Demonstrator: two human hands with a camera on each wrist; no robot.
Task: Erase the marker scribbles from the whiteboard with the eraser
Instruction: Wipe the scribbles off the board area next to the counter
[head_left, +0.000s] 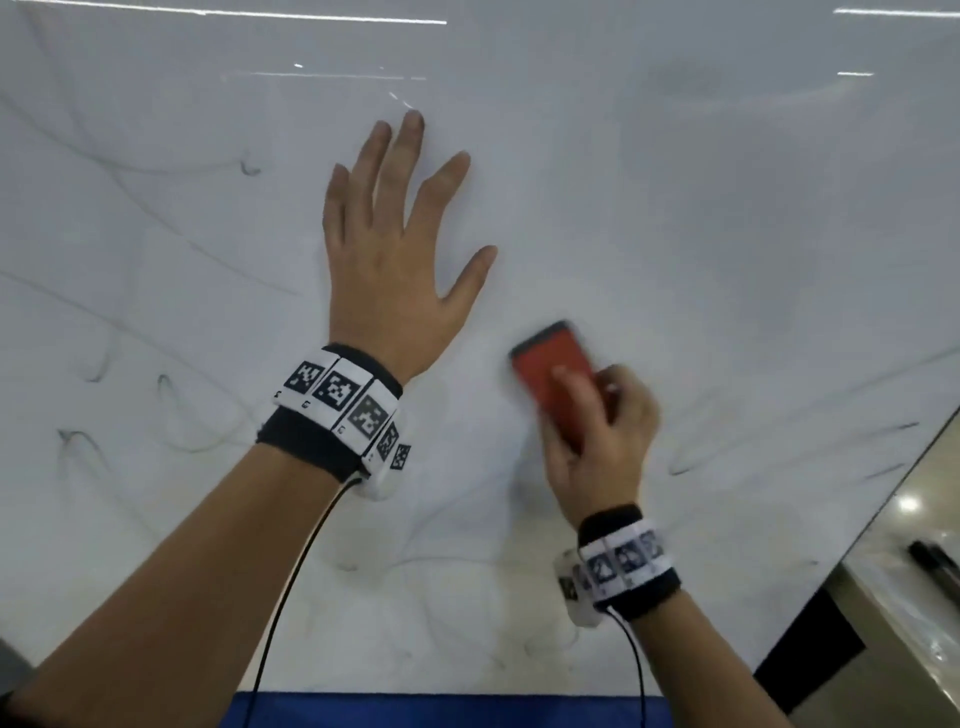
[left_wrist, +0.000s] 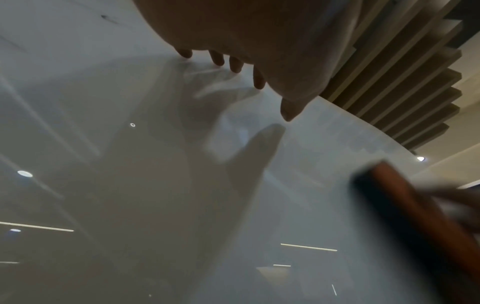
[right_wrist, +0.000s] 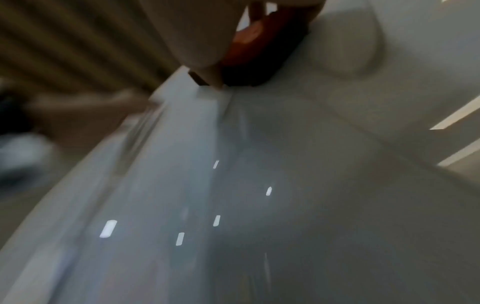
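A glossy whiteboard (head_left: 675, 234) lies flat and fills the head view. Faint black marker scribbles (head_left: 83, 364) remain at its left, with more scribbles (head_left: 883, 447) near the right edge. My left hand (head_left: 395, 244) rests flat on the board with fingers spread; its fingertips (left_wrist: 236, 65) touch the surface. My right hand (head_left: 597, 436) grips a red eraser (head_left: 550, 374) with a dark felt base, pressed on the board just right of the left wrist. The eraser (left_wrist: 415, 216) is blurred in the left wrist view, and the eraser (right_wrist: 249, 47) shows under my palm in the right wrist view.
The board's right edge (head_left: 893, 488) runs diagonally; beyond it a black marker (head_left: 935, 566) lies on a glossy tabletop. A blue strip (head_left: 415, 709) borders the board's near edge. Cables run from both wristbands along my forearms.
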